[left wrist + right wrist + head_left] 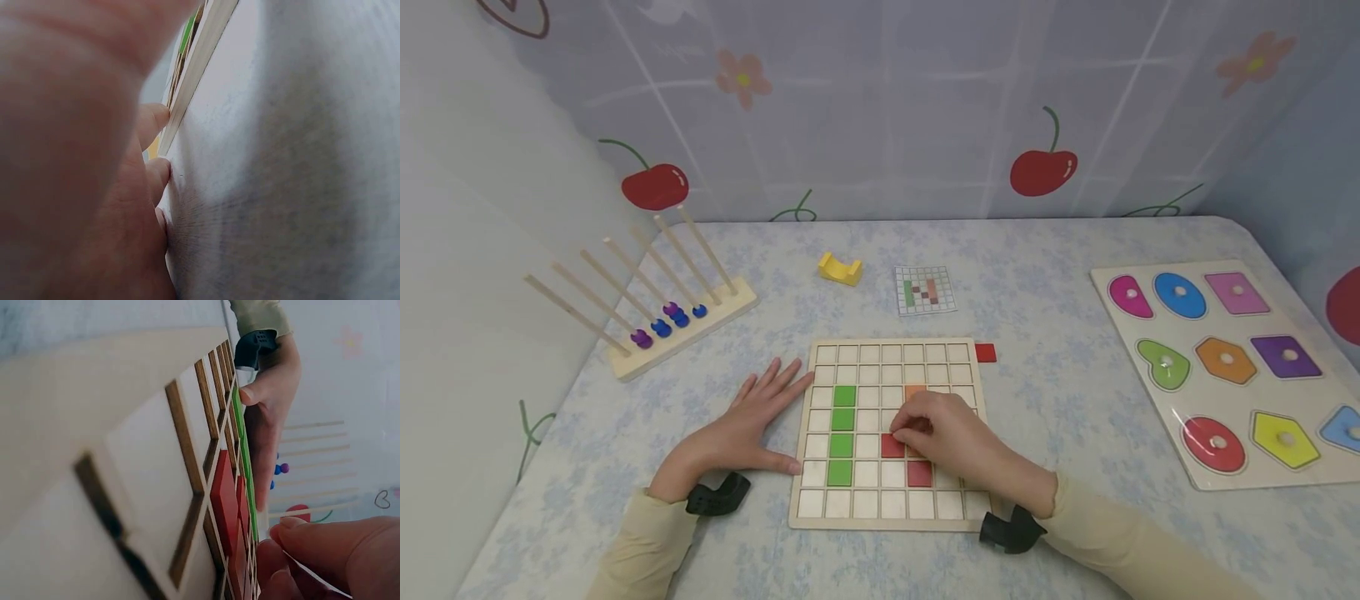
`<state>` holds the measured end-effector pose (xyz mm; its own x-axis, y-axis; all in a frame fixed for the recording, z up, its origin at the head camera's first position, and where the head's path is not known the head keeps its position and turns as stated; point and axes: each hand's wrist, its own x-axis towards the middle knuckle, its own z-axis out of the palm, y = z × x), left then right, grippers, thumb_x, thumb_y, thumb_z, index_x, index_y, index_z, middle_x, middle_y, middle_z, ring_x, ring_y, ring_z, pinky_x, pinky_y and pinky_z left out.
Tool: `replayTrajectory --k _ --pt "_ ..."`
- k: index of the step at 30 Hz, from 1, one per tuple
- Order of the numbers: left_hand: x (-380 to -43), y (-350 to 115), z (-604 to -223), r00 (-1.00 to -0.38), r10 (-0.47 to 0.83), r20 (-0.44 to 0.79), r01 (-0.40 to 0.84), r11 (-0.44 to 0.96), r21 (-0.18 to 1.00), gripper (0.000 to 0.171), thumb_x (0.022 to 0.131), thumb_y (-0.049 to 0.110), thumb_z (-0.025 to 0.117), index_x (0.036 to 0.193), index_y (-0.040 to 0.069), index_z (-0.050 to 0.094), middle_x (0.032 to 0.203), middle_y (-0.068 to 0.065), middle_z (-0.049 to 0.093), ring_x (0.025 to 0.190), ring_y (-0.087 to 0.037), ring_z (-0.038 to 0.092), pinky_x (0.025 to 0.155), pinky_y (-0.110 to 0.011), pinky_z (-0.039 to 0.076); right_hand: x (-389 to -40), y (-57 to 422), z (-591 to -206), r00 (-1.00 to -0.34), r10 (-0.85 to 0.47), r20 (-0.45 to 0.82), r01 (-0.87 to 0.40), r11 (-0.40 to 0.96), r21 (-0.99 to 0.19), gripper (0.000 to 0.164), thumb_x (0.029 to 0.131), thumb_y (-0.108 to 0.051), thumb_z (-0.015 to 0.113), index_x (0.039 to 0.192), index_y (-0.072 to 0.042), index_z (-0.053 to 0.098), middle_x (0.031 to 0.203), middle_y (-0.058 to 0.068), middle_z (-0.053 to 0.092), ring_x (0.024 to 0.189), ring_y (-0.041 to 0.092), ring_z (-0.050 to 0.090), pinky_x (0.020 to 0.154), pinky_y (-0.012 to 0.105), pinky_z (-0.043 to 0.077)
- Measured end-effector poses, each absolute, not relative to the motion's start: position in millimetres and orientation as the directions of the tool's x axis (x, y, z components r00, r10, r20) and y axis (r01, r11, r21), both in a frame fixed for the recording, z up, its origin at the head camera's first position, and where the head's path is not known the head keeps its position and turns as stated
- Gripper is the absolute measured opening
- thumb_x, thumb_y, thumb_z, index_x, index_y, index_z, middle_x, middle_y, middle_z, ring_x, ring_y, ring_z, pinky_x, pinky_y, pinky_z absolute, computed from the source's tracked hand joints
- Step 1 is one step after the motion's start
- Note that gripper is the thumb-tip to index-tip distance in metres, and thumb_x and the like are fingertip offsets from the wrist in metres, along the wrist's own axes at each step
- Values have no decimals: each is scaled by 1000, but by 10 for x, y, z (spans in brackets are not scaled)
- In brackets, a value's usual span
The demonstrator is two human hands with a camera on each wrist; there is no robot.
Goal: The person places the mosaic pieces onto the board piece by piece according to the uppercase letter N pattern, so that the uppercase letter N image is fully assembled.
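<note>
A wooden grid board (891, 518) lies on the table in front of me. Four-sided green tiles (841, 447) fill part of its second column. Red tiles (919, 474) and an orange tile (915, 392) sit further right. My right hand (951, 429) is over the board, thumb and fingertips pinching at the upper edge of a red tile (891, 447); the fingers hide part of the contact. In the right wrist view, thumb and finger (290, 524) meet close above the board. My left hand (748, 429) lies spread on the table, thumb and fingertips against the board's left edge.
Outside the board's upper right corner lies a loose red tile (986, 353). Behind the board are a pattern card (925, 290) and a yellow curved block (840, 269). A pegged bead stand (685, 335) stands left; a knobbed shape puzzle (1213, 400) lies right.
</note>
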<state>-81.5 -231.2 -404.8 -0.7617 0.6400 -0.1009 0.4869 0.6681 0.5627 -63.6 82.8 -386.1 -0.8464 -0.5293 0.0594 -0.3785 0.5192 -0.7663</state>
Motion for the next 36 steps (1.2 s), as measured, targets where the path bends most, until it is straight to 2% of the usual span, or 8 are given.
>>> replayTrajectory --k 6,13,17,20,29,36 --pt "-817 -2307 -4043 -764 636 -109 482 673 561 110 70 58 74 151 12 17 155 -12 4 138 -34 -9 103 -58 -4 -844 1091 -3799 -889 -445 109 -336 472 -815 11 85 -6 69 95 -9 72 91 -6 64 75 9 59 66 27 50" --pt "-804 -2323 -4055 -767 634 -104 480 673 563 110 69 58 75 151 11 18 155 -13 5 138 -34 -8 103 -59 -4 -1175 1573 -3877 -976 -189 106 -201 605 -770 17 89 -6 65 105 -2 70 99 10 64 83 24 59 68 37 49" --pt "-800 -2329 -4062 -767 635 -96 485 670 562 110 69 58 75 151 11 18 155 -14 6 138 -35 -8 103 -59 -4 -1245 1709 -3964 -981 -185 63 -171 659 -733 25 87 -3 65 112 2 67 95 15 57 76 25 51 64 36 43" --pt "-798 -2326 -4058 -765 636 -100 483 669 564 110 69 58 74 151 11 17 155 -14 5 138 -35 -8 103 -59 -4 -1268 1732 -4010 -977 -204 55 -183 684 -706 29 85 -2 67 114 3 65 90 13 51 69 23 43 59 34 36" --pt "-802 -2316 -4045 -765 634 -113 476 675 564 110 70 58 74 151 11 17 155 -13 4 138 -34 -9 103 -59 -4 -1272 1720 -4060 -974 -203 100 -218 719 -660 20 83 -1 70 103 -1 67 86 10 48 65 20 41 57 34 35" --pt "-812 -2309 -4051 -765 635 -105 479 671 566 111 69 58 75 152 13 17 155 -12 4 138 -34 -9 103 -59 -4 -1283 1736 -3951 -987 -125 101 -160 686 -710 6 86 -2 66 91 -5 64 80 6 62 70 21 55 59 33 44"
